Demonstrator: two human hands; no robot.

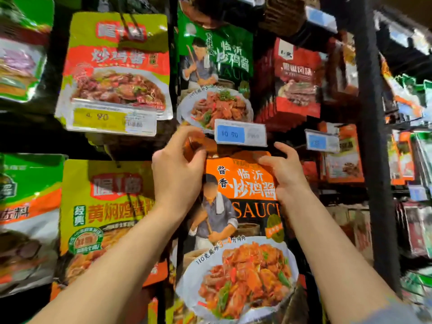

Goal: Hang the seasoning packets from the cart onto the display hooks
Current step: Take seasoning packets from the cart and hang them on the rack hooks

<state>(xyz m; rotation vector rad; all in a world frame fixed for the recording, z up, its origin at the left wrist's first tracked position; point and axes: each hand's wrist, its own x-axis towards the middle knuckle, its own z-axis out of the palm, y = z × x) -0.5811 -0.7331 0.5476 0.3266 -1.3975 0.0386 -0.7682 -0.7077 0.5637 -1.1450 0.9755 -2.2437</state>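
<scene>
Up at the display rack, both arms are reaching upward, wrists bent in toward the orange sauce packet [243, 206]. The left hand [177, 164] is pinching the packet's top left corner, fingers curled around it. The right hand [280, 169] is gripping the top right edge, thumb lying across the front. The packet is hanging upright between them, its top sitting just under the blue price tag [240, 133] and the green sauce packet [215, 66] above.
</scene>
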